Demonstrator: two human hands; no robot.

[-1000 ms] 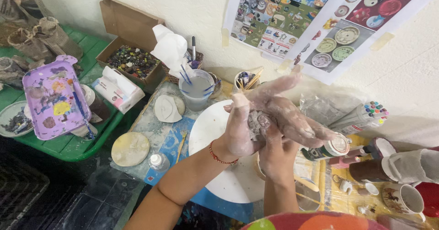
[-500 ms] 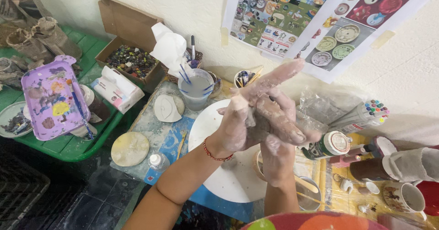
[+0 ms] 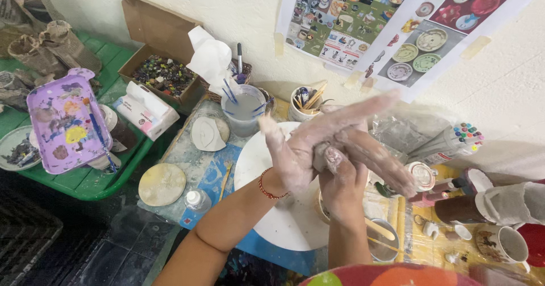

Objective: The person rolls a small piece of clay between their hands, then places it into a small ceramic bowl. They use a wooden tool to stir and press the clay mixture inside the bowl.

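Note:
My two hands are pressed together above a white round board point(image 3: 255, 155), and both are coated in pale clay. My left hand point(image 3: 295, 149), which has a red bracelet at the wrist, lies on top with its fingers stretched up and to the right. My right hand point(image 3: 355, 169) comes from below with its fingers pointing right. A small grey lump of clay point(image 3: 325, 154) is squeezed between the palms and mostly hidden.
A cup of cloudy water with brushes point(image 3: 244, 111) and a pot of tools point(image 3: 304, 101) stand behind the board. Left are a purple paint tray point(image 3: 59, 121), a green tray point(image 3: 85, 184), a box of beads point(image 3: 162, 76) and a clay disc point(image 3: 162, 184). Mugs and jars point(image 3: 502, 243) crowd the right.
My palms have slid against each other around the clay. The left hand's fingers now reach further up and right, and the right hand's fingers point lower right.

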